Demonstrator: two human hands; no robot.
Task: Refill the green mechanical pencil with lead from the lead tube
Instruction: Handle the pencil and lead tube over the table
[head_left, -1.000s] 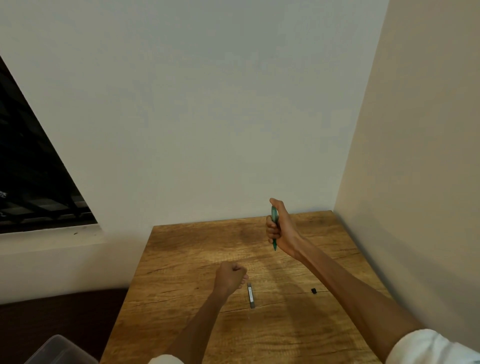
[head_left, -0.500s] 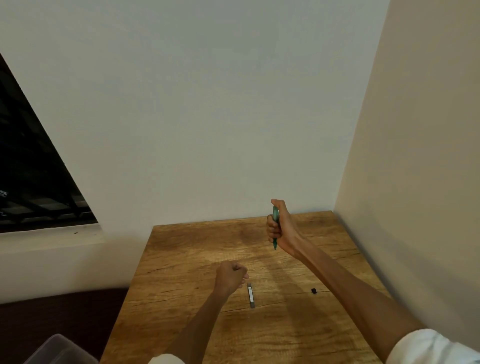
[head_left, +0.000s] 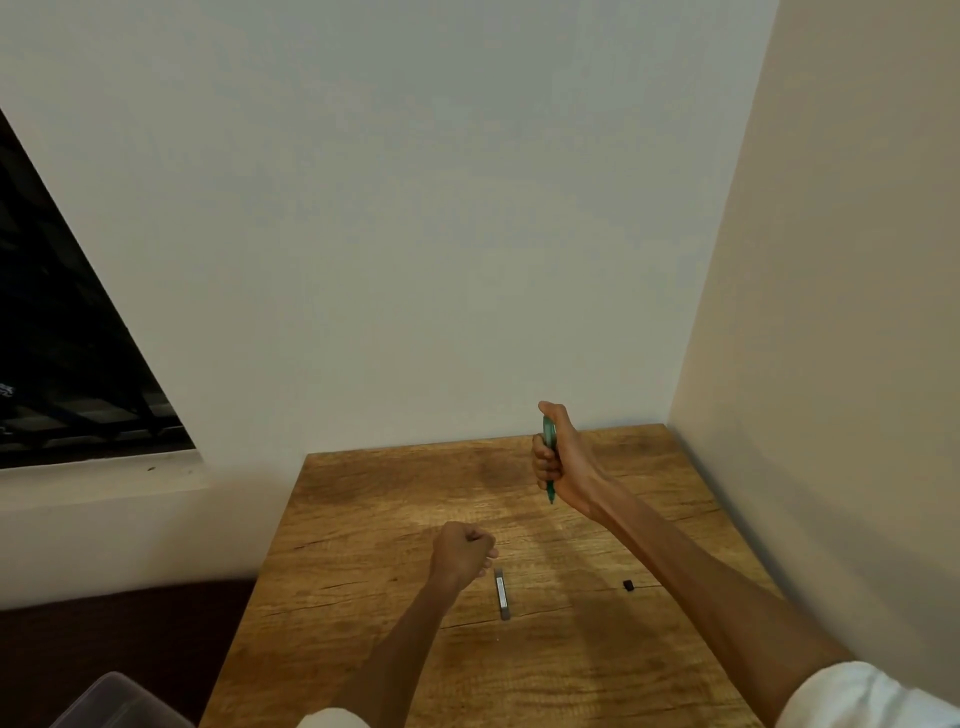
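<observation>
You held the green mechanical pencil (head_left: 548, 457) upright in your right hand (head_left: 563, 462), your grip wrapped around its barrel in a fist, tip pointing down and thumb up at the top end, well above the far part of the tabletop (head_left: 363, 519). Your left hand (head_left: 462, 553) was curled closed just above the wood, near you; whether it pinched a lead or anything else could not be told from this view. The lead tube (head_left: 502, 594) lay flat on the tabletop just beside that hand, apart from it. A small black piece (head_left: 628, 585) sat alone on the wood further right, perhaps the pencil's cap or eraser plug, which would mean the pencil had been opened. Judging from this, the refill looked midway at best: no lead could be seen going into the pencil, and closing it up was not yet done. The tube carried a pale label, but its writing was too small to read; no brand showed on the pencil either.
</observation>
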